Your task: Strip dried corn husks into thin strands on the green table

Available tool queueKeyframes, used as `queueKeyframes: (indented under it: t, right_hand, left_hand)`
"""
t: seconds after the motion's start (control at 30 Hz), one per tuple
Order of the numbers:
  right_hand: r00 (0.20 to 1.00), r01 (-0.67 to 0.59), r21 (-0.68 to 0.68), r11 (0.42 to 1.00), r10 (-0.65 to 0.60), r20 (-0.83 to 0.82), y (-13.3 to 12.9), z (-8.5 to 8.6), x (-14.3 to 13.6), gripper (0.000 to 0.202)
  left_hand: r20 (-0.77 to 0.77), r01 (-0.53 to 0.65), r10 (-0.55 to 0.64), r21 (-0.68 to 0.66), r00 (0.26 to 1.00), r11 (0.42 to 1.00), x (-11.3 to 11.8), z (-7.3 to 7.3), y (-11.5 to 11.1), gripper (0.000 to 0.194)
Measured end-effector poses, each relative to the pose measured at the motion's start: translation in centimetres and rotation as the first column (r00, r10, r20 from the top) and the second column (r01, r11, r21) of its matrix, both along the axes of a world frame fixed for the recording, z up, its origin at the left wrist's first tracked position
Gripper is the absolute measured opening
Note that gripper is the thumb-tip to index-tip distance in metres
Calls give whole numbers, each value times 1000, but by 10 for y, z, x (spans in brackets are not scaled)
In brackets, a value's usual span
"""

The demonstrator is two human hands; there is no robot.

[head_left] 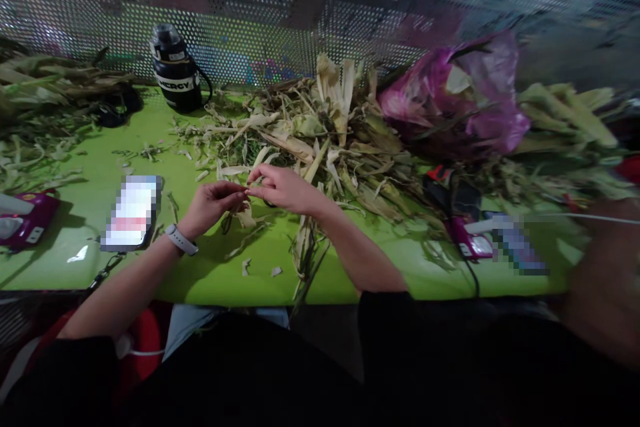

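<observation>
My left hand (213,203), with a pale watch (181,240) on the wrist, has its thumb and fingers pinched together. My right hand (285,188) meets it from the right, fingertips closed against the left ones. Whatever sits between the fingertips is too small to make out. Just below them hangs or lies a pale dried husk piece (246,217); whether it is held I cannot tell. Beyond both hands spreads a heap of dry corn husks (345,147), and husk strips (305,247) trail toward the table's near edge.
On the green table (215,283), a phone (133,213) lies left of my arm. A black jug (175,73) stands by the perforated metal screen (260,27). At right are a pink plastic bag (450,100), a second phone (517,243), a purple power strip (473,240) and another person's arm (605,267).
</observation>
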State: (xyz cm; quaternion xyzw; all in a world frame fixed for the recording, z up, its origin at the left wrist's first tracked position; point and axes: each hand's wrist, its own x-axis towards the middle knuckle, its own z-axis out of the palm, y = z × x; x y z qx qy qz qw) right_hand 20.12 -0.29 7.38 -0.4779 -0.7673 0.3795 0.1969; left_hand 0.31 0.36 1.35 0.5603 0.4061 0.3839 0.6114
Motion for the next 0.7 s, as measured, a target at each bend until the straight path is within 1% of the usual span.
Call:
queueKeyframes:
  t: [0.1, 0.2, 0.3, 0.4, 0.5, 0.7]
  right_hand:
    - [981, -15, 52, 999, 5, 196, -2, 4, 1, 18]
    - [948, -24, 95, 995, -8, 319, -3, 0, -4, 10]
    - [916, -42, 123, 992, -11, 401, -3, -4, -10, 11]
    - [921, -80, 150, 986, 16, 389, -4, -3, -11, 14]
    - [926, -111, 140, 984, 51, 375, -5, 1, -8, 15]
    - [928, -140, 171, 975, 69, 366, -6, 2, -3, 14]
  left_hand:
    - [-33, -4, 6, 46, 999, 999, 1, 1, -2, 35]
    - [-61, -47, 55, 122, 997, 991, 3, 0, -3, 34]
    - [-31, -93, 98, 135, 995, 986, 4, 0, -4, 37]
    - [-13, -115, 118, 135, 993, 984, 5, 2, -5, 40]
    - [-41, -109, 117, 162, 992, 981, 5, 3, -6, 41]
    - [-68, -107, 121, 187, 990, 977, 4, -2, -5, 43]
